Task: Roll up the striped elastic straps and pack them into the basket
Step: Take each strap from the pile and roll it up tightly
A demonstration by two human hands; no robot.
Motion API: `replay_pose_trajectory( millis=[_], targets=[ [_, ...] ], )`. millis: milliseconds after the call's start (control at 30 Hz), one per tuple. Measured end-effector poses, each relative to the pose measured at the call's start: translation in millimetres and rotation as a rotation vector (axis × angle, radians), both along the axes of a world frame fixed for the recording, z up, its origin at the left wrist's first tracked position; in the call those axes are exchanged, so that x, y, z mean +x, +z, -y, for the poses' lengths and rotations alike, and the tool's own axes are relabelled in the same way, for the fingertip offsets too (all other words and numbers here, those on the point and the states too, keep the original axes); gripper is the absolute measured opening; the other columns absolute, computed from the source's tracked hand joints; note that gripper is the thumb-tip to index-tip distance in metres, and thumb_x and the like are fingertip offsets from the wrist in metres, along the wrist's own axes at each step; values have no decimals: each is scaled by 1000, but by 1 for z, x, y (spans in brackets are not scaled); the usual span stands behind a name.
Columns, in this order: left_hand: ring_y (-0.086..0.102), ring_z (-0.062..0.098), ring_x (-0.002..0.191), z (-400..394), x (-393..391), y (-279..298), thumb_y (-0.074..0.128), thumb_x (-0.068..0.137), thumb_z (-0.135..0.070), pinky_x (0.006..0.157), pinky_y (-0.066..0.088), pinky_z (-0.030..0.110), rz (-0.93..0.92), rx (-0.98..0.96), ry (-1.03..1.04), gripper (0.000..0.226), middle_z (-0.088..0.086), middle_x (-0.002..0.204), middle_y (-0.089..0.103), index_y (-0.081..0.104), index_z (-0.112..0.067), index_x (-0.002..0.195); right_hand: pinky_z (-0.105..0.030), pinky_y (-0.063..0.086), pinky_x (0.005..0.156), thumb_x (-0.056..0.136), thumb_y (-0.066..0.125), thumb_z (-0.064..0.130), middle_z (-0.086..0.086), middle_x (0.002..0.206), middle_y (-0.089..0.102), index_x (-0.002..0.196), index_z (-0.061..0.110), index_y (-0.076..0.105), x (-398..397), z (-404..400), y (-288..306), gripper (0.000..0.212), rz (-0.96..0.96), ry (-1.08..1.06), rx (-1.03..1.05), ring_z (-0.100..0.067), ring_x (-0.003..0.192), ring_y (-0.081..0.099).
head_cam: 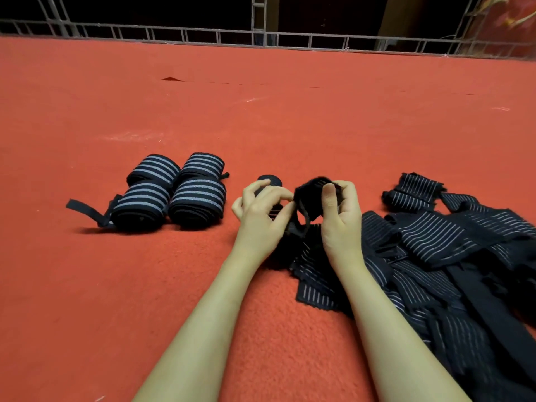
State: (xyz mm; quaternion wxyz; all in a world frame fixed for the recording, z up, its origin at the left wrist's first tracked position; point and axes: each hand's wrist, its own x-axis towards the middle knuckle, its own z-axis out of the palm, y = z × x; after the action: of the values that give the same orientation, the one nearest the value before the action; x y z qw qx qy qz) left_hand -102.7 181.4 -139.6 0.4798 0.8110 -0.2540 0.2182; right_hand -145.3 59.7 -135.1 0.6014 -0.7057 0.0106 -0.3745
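Several rolled black straps with grey stripes (174, 190) lie side by side on the red carpet at the left. A heap of loose striped straps (429, 256) spreads over the right side. My right hand (338, 210) pinches the black end of one strap (311, 198), held up between thumb and fingers. My left hand (261, 211) has its fingers curled at the thin black loop hanging from that end. Another dark roll (269, 181) peeks out just behind my left hand. No basket is in view.
Red carpet (261, 117) covers the whole floor, with bare stretches ahead and at the left. A metal railing (261, 39) runs along the far edge, dark behind it.
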Motion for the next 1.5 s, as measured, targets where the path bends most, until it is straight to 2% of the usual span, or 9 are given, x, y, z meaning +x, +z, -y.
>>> replay_pose_trajectory(
  millis=[133, 200, 300, 433, 533, 733, 1167, 1333, 1500],
  targets=[
    [48, 2, 105, -3, -6, 12, 53, 83, -31, 104, 20, 25, -47, -14, -43, 20, -19, 93, 58, 67, -21, 92, -31, 48, 83, 82, 60, 45, 5, 97, 63, 98, 31, 52, -10, -2, 0, 22, -66, 73, -36, -12, 90, 60],
    [61, 14, 88, -8, -11, 19, 50, 86, -31, 93, 42, 45, -49, -6, -103, 18, -9, 86, 65, 63, -20, 91, -31, 45, 84, 83, 61, 31, 6, 100, 61, 99, 32, 52, -20, -5, 1, 19, -75, 49, -115, -12, 94, 58],
    [65, 22, 80, -15, -25, 33, 51, 84, -28, 79, 50, 42, -73, 1, -64, 18, -2, 80, 69, 63, -15, 88, -31, 34, 94, 80, 64, 39, 16, 101, 47, 102, 25, 47, -39, -11, 4, 31, -75, -229, -169, -8, 101, 44],
    [65, 27, 81, -26, -44, 54, 52, 80, -35, 80, 51, 42, 30, 131, 75, 25, -3, 78, 71, 67, -17, 87, -26, 24, 92, 75, 55, 61, 10, 96, 48, 95, 22, 46, -65, -22, 25, 45, -78, -265, -213, -2, 94, 38],
    [65, 30, 81, -31, -61, 71, 50, 82, -35, 80, 49, 42, 114, 195, 113, 28, 2, 79, 71, 67, -13, 90, -30, 26, 98, 75, 71, 51, 16, 98, 51, 98, 25, 48, -78, -28, 43, 42, -139, -165, -184, 9, 98, 37],
    [61, 37, 82, -36, -94, 95, 51, 92, -18, 75, 41, 38, 212, 266, 95, 16, 12, 86, 69, 57, -6, 100, -32, 31, 93, 84, 69, 26, 18, 85, 57, 91, 23, 54, -93, -35, 66, 18, -158, -200, -168, -25, 104, 45],
    [54, 36, 85, -40, -109, 115, 43, 97, -10, 73, 44, 46, 69, 172, 130, 7, 14, 91, 58, 46, -4, 95, -21, 17, 78, 91, 54, 14, 5, 72, 59, 107, 18, 62, -119, -37, 85, 19, -154, -163, -417, -21, 88, 52],
    [52, 34, 89, -37, -116, 112, 40, 98, -8, 72, 38, 39, 9, 143, 128, 10, 16, 97, 56, 47, -1, 99, -28, 21, 85, 85, 56, 11, 11, 67, 53, 92, 16, 61, -124, -47, 94, 10, -151, -182, -361, -3, 79, 45],
    [50, 31, 103, -40, -120, 114, 30, 101, -13, 93, 37, 43, -54, 183, 9, 25, 9, 111, 49, 51, -6, 114, -30, 17, 86, 90, 61, 30, 12, 86, 61, 87, 20, 58, -124, -51, 94, 11, -146, -191, -395, -3, 90, 47]
  ],
)
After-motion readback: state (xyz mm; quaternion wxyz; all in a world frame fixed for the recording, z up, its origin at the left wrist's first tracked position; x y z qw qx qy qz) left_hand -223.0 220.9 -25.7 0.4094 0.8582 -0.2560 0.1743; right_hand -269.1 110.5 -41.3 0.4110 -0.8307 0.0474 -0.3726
